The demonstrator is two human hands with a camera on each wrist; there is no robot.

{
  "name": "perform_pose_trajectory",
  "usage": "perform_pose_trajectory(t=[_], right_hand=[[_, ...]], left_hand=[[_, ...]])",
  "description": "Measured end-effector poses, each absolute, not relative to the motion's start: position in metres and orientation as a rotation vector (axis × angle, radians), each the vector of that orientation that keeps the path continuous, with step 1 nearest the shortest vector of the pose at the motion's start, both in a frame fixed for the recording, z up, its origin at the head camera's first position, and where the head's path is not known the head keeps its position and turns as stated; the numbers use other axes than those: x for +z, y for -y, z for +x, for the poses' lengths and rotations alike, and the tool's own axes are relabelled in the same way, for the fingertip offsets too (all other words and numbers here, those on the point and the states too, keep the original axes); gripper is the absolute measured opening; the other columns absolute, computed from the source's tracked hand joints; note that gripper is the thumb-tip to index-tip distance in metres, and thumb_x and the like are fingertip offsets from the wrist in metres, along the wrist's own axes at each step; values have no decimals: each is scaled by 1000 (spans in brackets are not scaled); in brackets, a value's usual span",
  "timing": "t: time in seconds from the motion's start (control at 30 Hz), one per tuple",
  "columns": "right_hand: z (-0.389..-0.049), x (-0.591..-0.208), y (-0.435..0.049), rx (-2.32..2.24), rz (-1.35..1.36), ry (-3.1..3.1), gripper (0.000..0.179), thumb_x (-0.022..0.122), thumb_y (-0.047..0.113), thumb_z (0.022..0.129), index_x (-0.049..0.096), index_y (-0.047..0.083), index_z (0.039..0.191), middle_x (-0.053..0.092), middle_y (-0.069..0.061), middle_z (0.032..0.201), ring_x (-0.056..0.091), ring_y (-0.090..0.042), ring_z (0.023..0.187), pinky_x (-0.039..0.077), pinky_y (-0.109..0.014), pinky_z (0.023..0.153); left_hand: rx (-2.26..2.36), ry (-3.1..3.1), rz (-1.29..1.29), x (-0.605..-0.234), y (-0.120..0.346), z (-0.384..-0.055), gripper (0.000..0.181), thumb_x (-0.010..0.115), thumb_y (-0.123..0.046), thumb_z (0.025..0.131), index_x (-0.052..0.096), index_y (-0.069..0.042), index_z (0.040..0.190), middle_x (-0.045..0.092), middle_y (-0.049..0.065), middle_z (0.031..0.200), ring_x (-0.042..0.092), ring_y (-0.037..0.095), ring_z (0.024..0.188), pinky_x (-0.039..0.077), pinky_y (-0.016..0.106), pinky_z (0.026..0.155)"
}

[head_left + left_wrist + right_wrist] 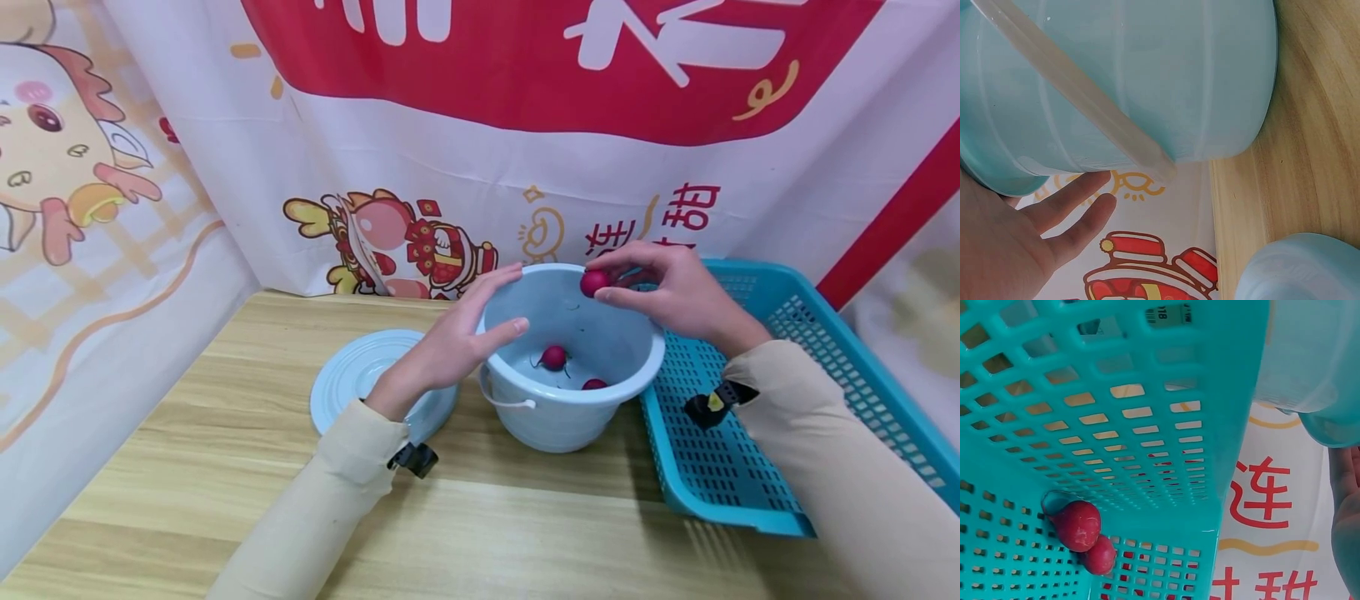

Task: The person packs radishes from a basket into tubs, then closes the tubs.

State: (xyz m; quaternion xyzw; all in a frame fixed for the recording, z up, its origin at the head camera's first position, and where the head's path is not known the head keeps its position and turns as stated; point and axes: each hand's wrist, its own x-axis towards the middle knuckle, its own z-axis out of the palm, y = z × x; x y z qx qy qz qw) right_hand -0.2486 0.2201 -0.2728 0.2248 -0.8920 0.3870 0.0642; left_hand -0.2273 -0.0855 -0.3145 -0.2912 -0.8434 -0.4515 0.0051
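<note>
A light blue bucket [558,421] stands upright on the wooden table, its white handle [1085,100] hanging down the side. Two red radishes [554,358] show on the bottom inside, one partly covered by the front wall. Over the bucket's far right rim, my right hand [671,292] pinches another radish [595,283] between thumb and fingers. My left hand [467,329] is at the left rim with fingers extended along the outside and the thumb over the edge. In the right wrist view, two radishes [1079,526] lie in a corner of the turquoise basket [1241,337].
Left of the bucket a round light blue lid [337,387] lies flat on the table [187,467]. The perforated basket stands close against the bucket's right side, under my right forearm. Printed cloth [450,150] hangs behind the table and along its left side.
</note>
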Motion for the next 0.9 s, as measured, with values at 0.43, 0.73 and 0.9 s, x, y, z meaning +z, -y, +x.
perform_pose_trajectory(t=[0.43,0.73,0.9], right_hand=[[-250,-276,-215,1067,729,2671,46,88,17,87,76,23,131,73,-3,128,68,-22,110,59,-39,91],[-249,-276,-214,1039,735,2674,45,89,16,86,77,24,129,74,-3,125,66,-21,110,59,-42,93],[-249,-277,-215,1041,732,2675,44,89,18,87,77,25,129,74,-2,125,66,-21,111,59,-41,92]], left_hand=[[-1413,2633,-915,-315,85,-227,71,57,-47,104,32,-25,167,27,-10,175,31,24,161,36,67,123],[-1420,2630,-918,-315,85,-227,71,57,-46,103,33,-25,167,27,-10,175,30,24,161,36,67,124],[-1421,2627,-922,-315,85,-227,70,57,-46,104,33,-24,166,27,-10,175,30,24,161,36,66,124]])
